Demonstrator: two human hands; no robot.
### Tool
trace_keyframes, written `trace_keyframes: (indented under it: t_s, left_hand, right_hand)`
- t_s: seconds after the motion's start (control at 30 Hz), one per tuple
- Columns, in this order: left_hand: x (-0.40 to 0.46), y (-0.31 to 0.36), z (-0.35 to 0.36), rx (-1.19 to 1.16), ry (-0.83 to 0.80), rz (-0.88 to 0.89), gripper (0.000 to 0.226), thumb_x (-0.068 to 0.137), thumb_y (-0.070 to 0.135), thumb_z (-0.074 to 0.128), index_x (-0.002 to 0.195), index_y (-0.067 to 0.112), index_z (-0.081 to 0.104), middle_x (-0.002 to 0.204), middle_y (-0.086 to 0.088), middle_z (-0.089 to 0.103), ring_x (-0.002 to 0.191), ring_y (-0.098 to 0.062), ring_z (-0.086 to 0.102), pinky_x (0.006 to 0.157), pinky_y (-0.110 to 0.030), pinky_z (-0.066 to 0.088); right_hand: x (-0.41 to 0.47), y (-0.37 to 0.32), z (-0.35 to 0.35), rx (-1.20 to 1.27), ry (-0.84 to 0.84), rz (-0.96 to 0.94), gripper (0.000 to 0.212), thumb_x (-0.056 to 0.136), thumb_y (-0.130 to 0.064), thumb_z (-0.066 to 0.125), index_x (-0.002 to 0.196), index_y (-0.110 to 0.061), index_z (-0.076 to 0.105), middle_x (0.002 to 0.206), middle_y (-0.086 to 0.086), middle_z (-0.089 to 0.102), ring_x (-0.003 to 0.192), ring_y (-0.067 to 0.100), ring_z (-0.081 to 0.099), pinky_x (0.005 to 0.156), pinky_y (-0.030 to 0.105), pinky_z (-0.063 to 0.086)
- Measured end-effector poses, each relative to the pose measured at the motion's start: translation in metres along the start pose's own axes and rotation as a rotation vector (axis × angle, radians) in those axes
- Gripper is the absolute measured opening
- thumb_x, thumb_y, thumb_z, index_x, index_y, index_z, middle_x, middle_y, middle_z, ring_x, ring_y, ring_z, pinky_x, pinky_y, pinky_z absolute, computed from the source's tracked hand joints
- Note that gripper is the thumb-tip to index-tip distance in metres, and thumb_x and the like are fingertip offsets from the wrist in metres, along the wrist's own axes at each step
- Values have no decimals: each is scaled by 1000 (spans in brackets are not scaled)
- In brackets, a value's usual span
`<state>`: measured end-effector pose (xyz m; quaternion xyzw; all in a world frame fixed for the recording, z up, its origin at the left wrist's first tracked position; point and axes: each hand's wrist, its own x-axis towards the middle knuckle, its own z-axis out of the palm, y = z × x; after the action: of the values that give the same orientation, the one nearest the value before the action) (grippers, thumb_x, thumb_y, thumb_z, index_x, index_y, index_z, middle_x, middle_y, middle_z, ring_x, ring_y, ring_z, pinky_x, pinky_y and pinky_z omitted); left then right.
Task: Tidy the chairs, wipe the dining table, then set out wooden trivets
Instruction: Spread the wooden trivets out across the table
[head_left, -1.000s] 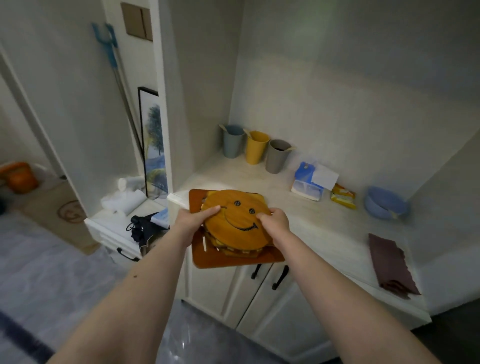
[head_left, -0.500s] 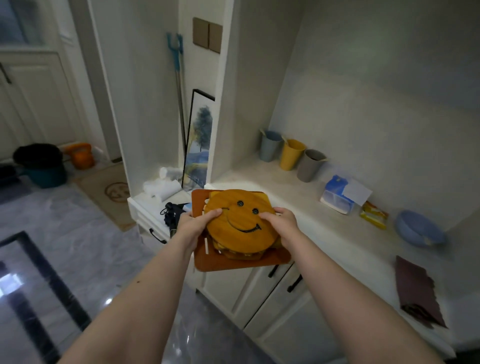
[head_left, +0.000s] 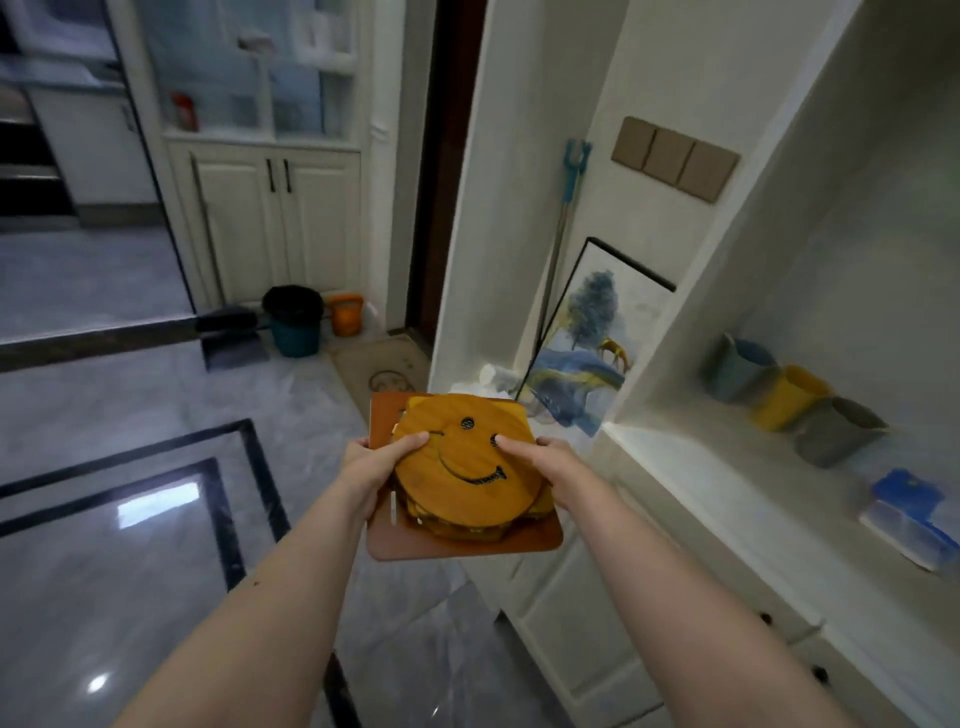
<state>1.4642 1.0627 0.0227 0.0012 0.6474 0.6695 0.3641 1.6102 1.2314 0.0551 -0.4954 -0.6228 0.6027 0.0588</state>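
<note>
I hold a stack of wooden trivets in front of me, in the air beside the white cabinet. The top one is a round orange-brown disc with a smiley face cut into it. The bottom one is a square, darker brown board. My left hand grips the stack's left side, thumb on the smiley disc. My right hand grips its right side, thumb near one eye hole. No dining table or chairs are in view.
The white cabinet counter on my right carries three cups and a blue box. A framed picture and a blue-headed pole lean in the niche. On the grey floor to the left stand a bin, an orange bucket and a doormat.
My view has swung left, away from the counter toward the open floor. The trivet stack has come off the counter edge with both hands still on it.
</note>
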Motion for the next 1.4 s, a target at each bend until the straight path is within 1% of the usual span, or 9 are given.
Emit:
trace_keyframes:
  t_s: [0.07, 0.33, 0.5, 0.63, 0.8, 0.9, 1.1, 1.23, 1.4]
  left_hand:
    - [7, 11, -40, -19, 55, 21, 73, 59, 30, 89, 114, 9, 45, 109, -9, 56, 79, -18, 58, 57, -27, 47]
    - [34, 44, -176, -107, 205, 58, 93, 59, 34, 88, 133, 3, 41, 126, -14, 56, 108, -30, 58, 88, -42, 52]
    - [70, 58, -239, -156, 325, 25, 91, 60, 38, 87, 132, 6, 43, 124, -15, 57, 109, -33, 58, 95, -48, 49]
    - [111, 77, -277, -193, 434, 42, 58, 61, 32, 88, 103, 11, 53, 113, -12, 61, 90, -23, 61, 72, -35, 53]
    - [151, 107, -320, -230, 538, 63, 71, 57, 36, 89, 111, 11, 51, 118, -10, 58, 99, -26, 60, 85, -41, 52]
    - [163, 122, -354, -307, 656, 76, 95, 55, 41, 89, 128, 9, 38, 122, -7, 52, 108, -28, 55, 93, -45, 49]
    - [161, 146, -437, -380, 879, 119, 97, 54, 44, 88, 129, 8, 38, 119, -8, 53, 92, -21, 56, 64, -30, 50]
    - [166, 153, -504, -416, 971, 128, 102, 55, 46, 88, 133, 9, 35, 117, -5, 51, 93, -21, 55, 64, -29, 48]
    - [182, 165, -601, -497, 1024, 133, 104, 52, 54, 86, 135, 10, 40, 124, -9, 55, 103, -26, 57, 84, -40, 52]
  right_hand:
    - [4, -17, 43, -51, -64, -31, 95, 63, -44, 87, 139, -11, 40, 138, 8, 50, 122, 30, 51, 95, 41, 46]
    - [32, -75, 189, -138, -251, -130, 105, 62, -37, 89, 146, -10, 32, 145, 11, 43, 129, 32, 45, 107, 48, 41]
    - [67, -109, 268, -245, -342, -175, 102, 61, -41, 88, 144, -12, 35, 142, 8, 45, 125, 29, 47, 94, 40, 42]
    - [107, -140, 328, -277, -424, -183, 101, 60, -40, 89, 142, -14, 37, 139, 8, 47, 113, 24, 50, 82, 35, 42]
    - [149, -187, 397, -330, -526, -202, 100, 59, -39, 90, 142, -16, 37, 138, 9, 49, 117, 27, 52, 95, 41, 48]
    - [163, -222, 456, -399, -633, -255, 99, 60, -41, 88, 141, -18, 37, 138, 8, 48, 119, 28, 50, 94, 41, 46]
    - [158, -253, 575, -418, -785, -329, 102, 57, -40, 91, 140, -16, 37, 135, 8, 50, 116, 27, 53, 96, 43, 49]
    - [149, -267, 658, -461, -843, -351, 88, 54, -41, 92, 121, -21, 38, 118, 3, 48, 106, 22, 52, 81, 36, 50]
    - [137, -295, 774, -510, -906, -382, 81, 54, -39, 92, 112, -20, 39, 110, 1, 49, 97, 19, 52, 67, 30, 47]
